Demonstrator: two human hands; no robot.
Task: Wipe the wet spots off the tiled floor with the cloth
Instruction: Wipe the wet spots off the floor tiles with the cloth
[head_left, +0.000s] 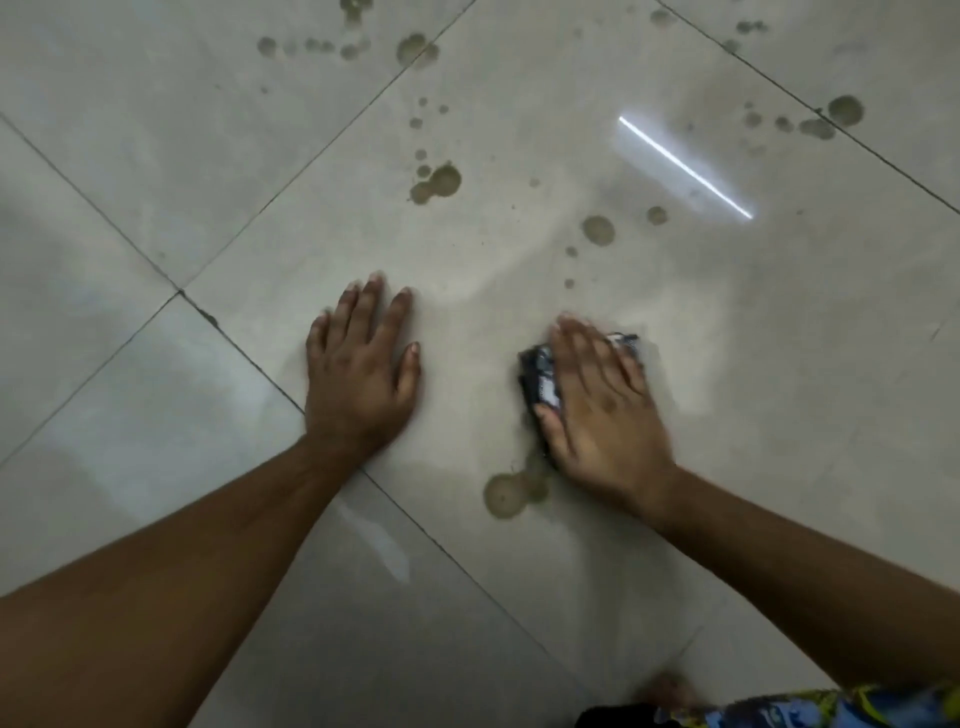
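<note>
My right hand (602, 405) lies flat with straight fingers on a dark patterned cloth (540, 382), pressing it onto the pale tiled floor (156, 156). The cloth shows at the thumb side and beyond the fingertips. My left hand (358, 374) rests flat on the floor to the left, fingers spread, holding nothing. A large wet spot (506, 496) lies just below the cloth. More wet spots sit farther off: a merged blot (439, 183), a round one (598, 230), and scattered drops along the top and upper right (845, 110).
Dark grout lines (130, 244) cross the floor diagonally. A bright strip of reflected light (685, 167) lies on the tile at upper right. A patterned garment (810, 709) and part of a knee or foot show at the bottom right edge.
</note>
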